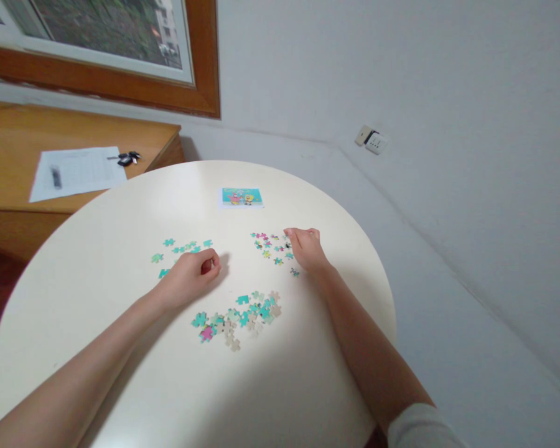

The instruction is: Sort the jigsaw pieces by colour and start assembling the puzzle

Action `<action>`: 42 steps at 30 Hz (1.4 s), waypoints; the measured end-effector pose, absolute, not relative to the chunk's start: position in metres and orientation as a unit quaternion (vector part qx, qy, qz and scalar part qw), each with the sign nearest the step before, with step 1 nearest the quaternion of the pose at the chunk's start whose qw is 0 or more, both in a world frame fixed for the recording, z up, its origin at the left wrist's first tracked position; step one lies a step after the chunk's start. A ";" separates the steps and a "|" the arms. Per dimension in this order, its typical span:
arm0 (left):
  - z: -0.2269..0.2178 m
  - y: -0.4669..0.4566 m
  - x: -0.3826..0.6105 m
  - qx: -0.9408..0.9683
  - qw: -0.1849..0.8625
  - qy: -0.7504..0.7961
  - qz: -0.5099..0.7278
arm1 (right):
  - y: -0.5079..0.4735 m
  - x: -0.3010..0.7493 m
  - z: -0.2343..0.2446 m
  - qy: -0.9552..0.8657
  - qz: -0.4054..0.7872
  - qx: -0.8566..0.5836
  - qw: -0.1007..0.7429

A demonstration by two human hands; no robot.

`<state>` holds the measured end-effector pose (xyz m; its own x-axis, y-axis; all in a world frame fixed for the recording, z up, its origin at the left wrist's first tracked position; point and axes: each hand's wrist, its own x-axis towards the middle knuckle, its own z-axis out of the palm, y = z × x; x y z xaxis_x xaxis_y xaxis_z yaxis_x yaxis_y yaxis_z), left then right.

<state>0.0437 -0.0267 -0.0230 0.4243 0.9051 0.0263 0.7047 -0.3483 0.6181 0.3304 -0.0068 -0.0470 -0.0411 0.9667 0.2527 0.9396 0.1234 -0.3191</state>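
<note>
My left hand [193,274] is closed, fingers curled round to the thumb, above the table beside the left group of turquoise and green puzzle pieces [157,257]. Whatever it may hold is hidden. My right hand [308,247] is also closed, with thumb and fingers together at the right edge of another group of small puzzle pieces [267,254] in pink, yellow and turquoise. I cannot make out anything in its grip. Nearer to me lies a loose heap of puzzle pieces [245,318], some turquoise, some pale backs, one pink. Several of them overlap.
A picture card [241,197] with cartoon figures lies towards the far side of the round white table [121,218]. Behind on the left, a wooden desk [9,124] bears a sheet of paper [81,171] and keys [129,158]. A wall with a socket [376,143] bounds the right.
</note>
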 end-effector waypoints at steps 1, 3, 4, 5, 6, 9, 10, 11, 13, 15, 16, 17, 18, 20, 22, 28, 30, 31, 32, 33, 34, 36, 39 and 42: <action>-0.023 -0.027 0.043 0.800 0.269 0.503 0.185 | -0.007 0.331 -0.047 -0.722 0.033 -0.657 0.217; -0.024 -0.026 0.043 0.801 0.268 0.502 0.185 | -0.008 0.330 -0.047 -0.728 0.040 -0.642 0.237; -0.025 -0.026 0.042 0.802 0.268 0.501 0.185 | -0.008 0.329 -0.047 -0.734 0.044 -0.633 0.241; -0.025 -0.027 0.042 0.803 0.268 0.500 0.185 | -0.009 0.327 -0.047 -0.741 0.049 -0.625 0.241; -0.025 -0.027 0.042 0.803 0.268 0.499 0.185 | -0.010 0.325 -0.047 -0.750 0.053 -0.616 0.235; -0.025 -0.027 0.043 0.802 0.270 0.499 0.187 | -0.012 0.313 -0.049 -0.782 0.065 -0.589 0.196; -0.025 -0.027 0.044 0.802 0.270 0.498 0.187 | -0.012 0.308 -0.049 -0.792 0.068 -0.578 0.182; -0.025 -0.028 0.044 0.803 0.271 0.497 0.187 | -0.012 0.304 -0.049 -0.802 0.070 -0.568 0.170; -0.025 -0.028 0.045 0.802 0.273 0.498 0.186 | -0.012 0.295 -0.049 -0.818 0.071 -0.550 0.149; -0.025 -0.029 0.046 0.801 0.273 0.500 0.184 | -0.013 0.290 -0.048 -0.829 0.067 -0.538 0.134; -0.025 -0.029 0.046 0.801 0.273 0.500 0.185 | -0.013 0.288 -0.047 -0.832 0.065 -0.536 0.129; -0.025 -0.029 0.046 0.801 0.272 0.500 0.186 | -0.014 0.287 -0.047 -0.833 0.062 -0.536 0.126; -0.025 -0.029 0.046 0.802 0.272 0.499 0.187 | -0.014 0.286 -0.046 -0.832 0.060 -0.538 0.125; -0.025 -0.029 0.046 0.802 0.272 0.498 0.186 | -0.016 0.287 -0.044 -0.829 0.057 -0.543 0.123; -0.025 -0.029 0.045 0.802 0.271 0.499 0.183 | -0.016 0.288 -0.043 -0.827 0.057 -0.545 0.124; -0.026 -0.029 0.045 0.802 0.271 0.496 0.190 | -0.015 0.298 -0.044 -0.807 0.031 -0.566 0.166; -0.027 -0.028 0.044 0.803 0.273 0.493 0.196 | -0.015 0.301 -0.046 -0.803 0.023 -0.572 0.167; -0.028 -0.028 0.044 0.802 0.274 0.492 0.198 | -0.015 0.302 -0.047 -0.803 0.020 -0.573 0.163; -0.028 -0.028 0.044 0.802 0.275 0.492 0.199 | -0.014 0.302 -0.048 -0.804 0.018 -0.572 0.159; -0.028 -0.028 0.044 0.802 0.275 0.493 0.199 | -0.014 0.302 -0.048 -0.806 0.018 -0.572 0.155; -0.028 -0.028 0.044 0.801 0.275 0.493 0.198 | -0.014 0.302 -0.049 -0.807 0.018 -0.571 0.152; -0.027 -0.028 0.044 0.800 0.276 0.495 0.198 | -0.014 0.300 -0.049 -0.807 0.021 -0.571 0.148; -0.025 -0.028 0.045 0.797 0.278 0.496 0.203 | -0.015 0.299 -0.049 -0.804 0.036 -0.576 0.144; -0.026 -0.028 0.045 0.796 0.282 0.496 0.203 | -0.015 0.298 -0.048 -0.801 0.052 -0.580 0.138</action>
